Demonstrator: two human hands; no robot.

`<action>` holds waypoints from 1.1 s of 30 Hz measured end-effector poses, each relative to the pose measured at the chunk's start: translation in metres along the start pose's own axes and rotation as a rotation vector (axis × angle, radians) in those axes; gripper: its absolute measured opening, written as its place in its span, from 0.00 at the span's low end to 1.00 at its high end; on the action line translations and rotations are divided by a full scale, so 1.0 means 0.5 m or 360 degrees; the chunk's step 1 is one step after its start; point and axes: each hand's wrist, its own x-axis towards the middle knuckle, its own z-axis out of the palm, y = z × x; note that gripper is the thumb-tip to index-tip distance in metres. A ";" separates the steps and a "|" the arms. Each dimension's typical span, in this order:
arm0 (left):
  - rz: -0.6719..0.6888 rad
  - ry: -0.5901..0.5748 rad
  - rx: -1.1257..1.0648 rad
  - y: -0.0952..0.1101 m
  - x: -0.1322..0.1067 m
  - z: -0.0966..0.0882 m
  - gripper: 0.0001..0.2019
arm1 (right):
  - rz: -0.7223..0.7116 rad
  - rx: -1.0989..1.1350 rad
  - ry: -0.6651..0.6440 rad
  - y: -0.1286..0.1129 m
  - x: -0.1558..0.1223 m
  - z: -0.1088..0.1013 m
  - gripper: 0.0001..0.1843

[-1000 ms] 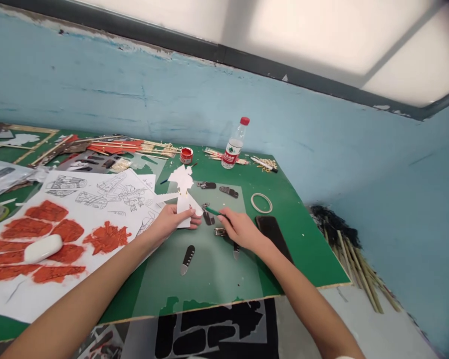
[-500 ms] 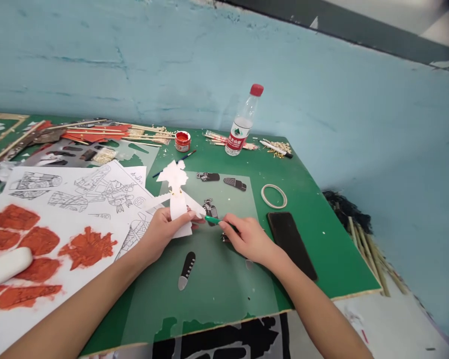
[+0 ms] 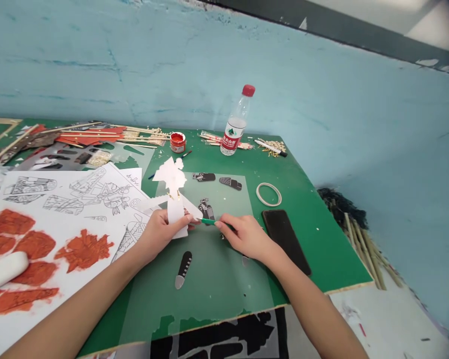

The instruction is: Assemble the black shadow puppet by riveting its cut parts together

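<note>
My left hand (image 3: pixel 160 230) pinches a white paper cutout figure (image 3: pixel 171 185) and holds it up over a translucent sheet (image 3: pixel 209 279) on the green table (image 3: pixel 314 239). My right hand (image 3: pixel 243 235) grips a green-handled tool (image 3: pixel 208 221), whose tip touches the cutout's lower edge. Small black cutout pieces (image 3: pixel 183 262) lie on the sheet around both hands.
A black phone (image 3: pixel 285 239) and a tape ring (image 3: pixel 268 193) lie to the right. A water bottle (image 3: pixel 236 122) and red paint pot (image 3: pixel 177 141) stand at the back. Printed drawings (image 3: pixel 93 192), red-painted paper (image 3: pixel 60 249) and sticks cover the left. The table's edge is near.
The view has tilted down and shifted slightly. Both hands stay together at the cutout, with the tool tip still at its lower edge.
</note>
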 end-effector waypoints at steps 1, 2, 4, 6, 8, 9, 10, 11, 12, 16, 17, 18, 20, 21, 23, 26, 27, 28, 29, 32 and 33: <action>0.0001 -0.0005 0.0032 0.000 0.000 -0.001 0.19 | -0.0001 -0.0031 0.0005 0.000 0.000 -0.001 0.20; 0.0005 -0.0010 0.0064 0.000 0.001 -0.001 0.19 | -0.0002 -0.0064 0.0011 0.001 0.000 -0.001 0.21; 0.0020 -0.0016 0.0122 -0.001 0.002 -0.002 0.19 | -0.0005 -0.0119 0.0027 0.001 0.000 -0.002 0.22; 0.0031 -0.0004 0.0159 -0.003 0.003 -0.003 0.19 | -0.0006 -0.0145 0.0045 0.001 0.000 -0.003 0.22; 0.0036 0.0017 0.0170 -0.004 0.003 -0.002 0.18 | -0.0004 -0.0142 0.0062 0.001 0.000 -0.003 0.22; 0.0037 0.0026 0.0162 -0.003 0.003 -0.002 0.18 | -0.0005 -0.0134 0.0070 0.001 0.000 -0.004 0.22; 0.0037 0.0029 0.0146 -0.002 0.002 -0.001 0.18 | -0.0007 -0.0124 0.0077 0.002 0.000 -0.004 0.22; 0.0036 0.0029 0.0121 -0.001 0.002 0.000 0.17 | -0.0010 -0.0112 0.0084 0.002 -0.001 -0.004 0.22; 0.0035 0.0026 0.0093 0.000 0.002 0.001 0.17 | -0.0012 -0.0102 0.0091 0.002 -0.001 -0.004 0.22; 0.0033 0.0023 0.0089 0.002 0.000 0.001 0.18 | -0.0013 -0.0112 0.0119 0.001 -0.002 -0.002 0.21; 0.0034 0.0032 0.0126 0.002 -0.001 0.001 0.19 | -0.0015 -0.0121 0.0123 0.001 -0.002 -0.002 0.21; 0.0035 0.0038 0.0166 0.001 -0.002 0.001 0.19 | -0.0017 -0.0129 0.0124 0.001 -0.002 -0.002 0.21; 0.0040 0.0039 0.0220 0.000 -0.003 0.000 0.19 | -0.0026 -0.0143 0.0122 0.001 -0.001 -0.003 0.21; 0.0043 0.0032 0.0231 -0.001 -0.004 0.000 0.19 | -0.0029 -0.0149 0.0119 0.001 -0.001 -0.004 0.21; 0.0047 0.0013 0.0236 -0.002 -0.005 -0.001 0.19 | -0.0035 -0.0159 0.0118 0.001 -0.001 -0.005 0.21; 0.0079 0.0014 0.0222 -0.004 -0.005 0.000 0.18 | -0.0034 -0.0145 0.0124 -0.001 0.000 -0.008 0.21; 0.0096 0.0013 0.0213 -0.004 -0.005 0.000 0.18 | -0.0033 -0.0132 0.0124 -0.002 0.000 -0.009 0.21; 0.0110 0.0011 0.0206 -0.005 -0.004 0.000 0.18 | -0.0033 -0.0116 0.0121 -0.002 -0.001 -0.010 0.21; 0.0118 0.0009 0.0200 -0.005 -0.004 0.001 0.17 | -0.0032 -0.0100 0.0118 -0.003 -0.001 -0.012 0.21; 0.0118 0.0005 0.0211 -0.006 -0.003 0.001 0.17 | -0.0020 -0.0078 0.0114 -0.006 -0.001 -0.015 0.21; 0.0120 0.0006 0.0217 -0.006 -0.003 0.001 0.17 | -0.0018 -0.0082 0.0115 -0.006 -0.002 -0.015 0.22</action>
